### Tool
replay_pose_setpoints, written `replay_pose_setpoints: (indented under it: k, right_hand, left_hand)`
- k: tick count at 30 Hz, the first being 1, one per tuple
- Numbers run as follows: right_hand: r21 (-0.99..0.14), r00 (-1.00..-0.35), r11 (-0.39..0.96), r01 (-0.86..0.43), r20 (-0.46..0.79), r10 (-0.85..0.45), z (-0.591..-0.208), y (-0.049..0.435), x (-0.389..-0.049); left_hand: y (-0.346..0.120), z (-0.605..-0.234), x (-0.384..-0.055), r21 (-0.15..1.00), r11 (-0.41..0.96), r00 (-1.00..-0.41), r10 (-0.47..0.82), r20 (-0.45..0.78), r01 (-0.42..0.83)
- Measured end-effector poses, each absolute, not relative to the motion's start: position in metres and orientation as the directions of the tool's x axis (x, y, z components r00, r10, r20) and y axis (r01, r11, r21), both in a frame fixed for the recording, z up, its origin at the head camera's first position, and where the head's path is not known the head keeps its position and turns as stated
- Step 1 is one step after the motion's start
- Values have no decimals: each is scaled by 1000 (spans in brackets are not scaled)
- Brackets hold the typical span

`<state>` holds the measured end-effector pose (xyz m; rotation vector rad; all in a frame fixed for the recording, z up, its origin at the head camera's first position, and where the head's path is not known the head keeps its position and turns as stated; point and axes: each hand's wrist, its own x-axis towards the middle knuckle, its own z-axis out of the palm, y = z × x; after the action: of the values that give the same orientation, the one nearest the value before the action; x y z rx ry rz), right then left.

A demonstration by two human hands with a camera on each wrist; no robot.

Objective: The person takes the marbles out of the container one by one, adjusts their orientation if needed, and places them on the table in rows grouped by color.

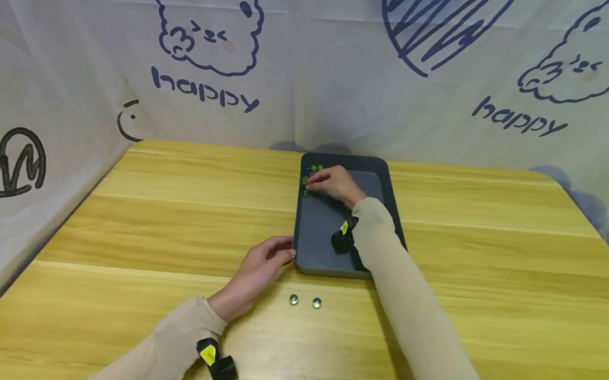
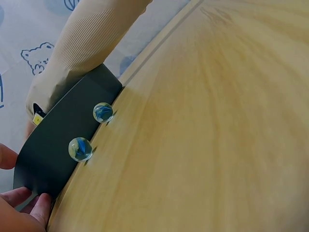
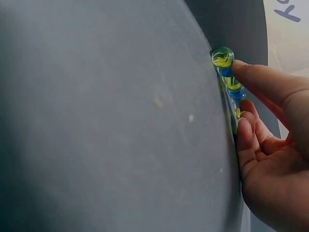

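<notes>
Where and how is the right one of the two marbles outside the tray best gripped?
Probably pinch the right marble by opposite sides at mid-height, coming down from the near side: it's round, the tray lies beyond it, and the other marble sits apart, leaving room.

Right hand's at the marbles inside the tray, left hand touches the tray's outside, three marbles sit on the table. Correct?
Not three: only two marbles sit on the table, per the head view. The rest stands.
</notes>
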<state>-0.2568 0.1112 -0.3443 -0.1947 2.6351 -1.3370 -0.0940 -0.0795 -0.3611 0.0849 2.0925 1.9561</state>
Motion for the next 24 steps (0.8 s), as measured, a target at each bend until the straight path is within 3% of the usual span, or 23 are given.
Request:
replay_pose_setpoints:
  k: [24]
  right_hand:
    - [-763,-971,644,-56,-108,-212,-345,108,-255]
  left_hand:
    - [-80,-358,-92,985,87,-959,230,-167,-151]
